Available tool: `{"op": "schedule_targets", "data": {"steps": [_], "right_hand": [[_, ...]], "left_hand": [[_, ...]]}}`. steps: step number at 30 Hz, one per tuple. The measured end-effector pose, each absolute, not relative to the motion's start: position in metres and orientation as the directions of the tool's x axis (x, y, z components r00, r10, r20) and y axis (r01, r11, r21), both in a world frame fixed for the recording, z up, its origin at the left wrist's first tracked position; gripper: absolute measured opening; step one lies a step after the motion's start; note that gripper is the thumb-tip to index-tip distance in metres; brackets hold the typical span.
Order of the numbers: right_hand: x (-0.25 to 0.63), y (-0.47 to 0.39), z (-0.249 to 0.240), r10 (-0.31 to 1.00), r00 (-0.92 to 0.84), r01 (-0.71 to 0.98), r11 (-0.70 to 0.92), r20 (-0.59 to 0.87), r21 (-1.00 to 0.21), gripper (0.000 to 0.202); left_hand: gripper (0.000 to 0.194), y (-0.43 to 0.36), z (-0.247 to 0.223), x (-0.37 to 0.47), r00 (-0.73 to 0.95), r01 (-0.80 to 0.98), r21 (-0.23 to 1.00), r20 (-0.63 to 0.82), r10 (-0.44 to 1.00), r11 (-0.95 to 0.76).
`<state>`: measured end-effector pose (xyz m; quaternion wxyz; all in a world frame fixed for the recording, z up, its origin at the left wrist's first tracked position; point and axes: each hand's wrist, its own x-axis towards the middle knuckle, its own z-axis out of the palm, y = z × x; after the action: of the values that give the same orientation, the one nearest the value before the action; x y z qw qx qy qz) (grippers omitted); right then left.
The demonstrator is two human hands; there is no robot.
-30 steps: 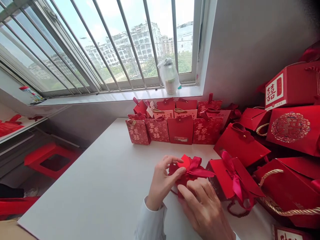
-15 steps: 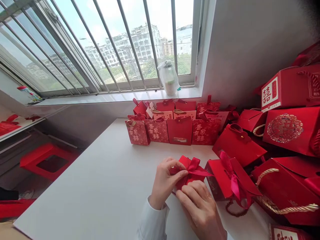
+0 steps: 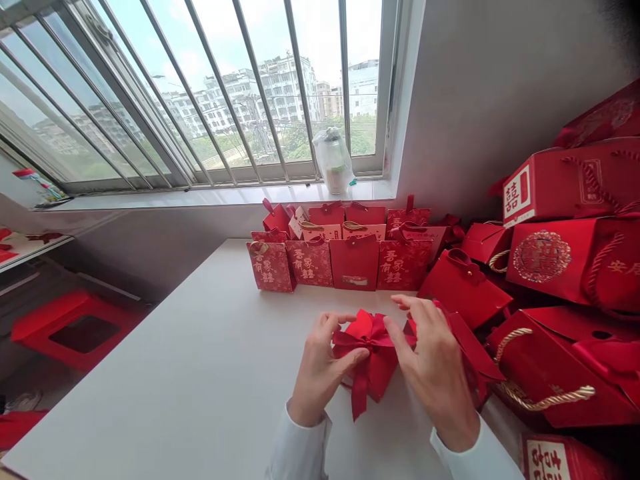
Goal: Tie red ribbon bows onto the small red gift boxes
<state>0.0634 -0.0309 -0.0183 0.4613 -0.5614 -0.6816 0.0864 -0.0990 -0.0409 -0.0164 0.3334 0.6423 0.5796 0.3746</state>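
A small red gift box [image 3: 384,381] stands on the white table, with a dark red ribbon bow [image 3: 371,341] across its top. One ribbon tail hangs down the near side. My left hand [image 3: 323,367] holds the bow's left loop, its thumb against the ribbon by the knot and its index finger over the far side. My right hand [image 3: 434,367] is at the bow's right loop, thumb and fingers apart, the thumb close to the ribbon. Whether that thumb touches the ribbon I cannot tell.
Rows of red paper gift bags [image 3: 355,263] stand at the table's [image 3: 200,373] far edge. Larger red boxes with rope handles [image 3: 560,373] are piled on the right. A plastic-wrapped jar [image 3: 333,163] sits on the sill of the barred window. A red stool [image 3: 75,330] is at left.
My right hand has lifted from the near side of the box and moved right and away, its fingers spreading. A ribbon tail now hangs in front. My left hand's thumb and index finger have parted somewhat.
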Motion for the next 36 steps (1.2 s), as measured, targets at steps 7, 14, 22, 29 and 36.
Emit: {"op": "schedule_targets", "data": {"steps": [7, 14, 22, 29, 36], "right_hand": [[0.071, 0.001, -0.024, 0.983, -0.113, 0.675, 0.183, 0.146, -0.714, 0.02], [0.072, -0.001, -0.011, 0.985, -0.155, 0.64, 0.154, 0.069, -0.753, 0.012], [0.067, -0.001, -0.014, 0.973, -0.191, 0.582, 0.22, 0.131, -0.783, 0.015], [0.066, -0.001, -0.013, 0.959, -0.225, 0.538, 0.272, 0.175, -0.798, 0.016], [0.069, -0.007, -0.01, 0.983, -0.169, 0.445, 0.147, 0.078, -0.883, 0.015]], "left_hand": [[0.028, -0.052, -0.016, -0.085, 0.006, 0.556, 0.816, 0.183, 0.983, -0.156], [0.056, -0.07, -0.034, -0.079, -0.2, 0.567, 0.818, 0.245, 0.949, -0.092], [0.05, -0.082, -0.055, -0.073, -0.382, 0.424, 0.905, 0.164, 0.91, 0.015], [0.063, -0.083, -0.07, -0.081, -0.436, 0.355, 0.925, 0.036, 0.899, 0.136], [0.031, -0.087, -0.044, -0.075, -0.346, 0.547, 0.834, 0.303, 0.888, -0.072]]}}
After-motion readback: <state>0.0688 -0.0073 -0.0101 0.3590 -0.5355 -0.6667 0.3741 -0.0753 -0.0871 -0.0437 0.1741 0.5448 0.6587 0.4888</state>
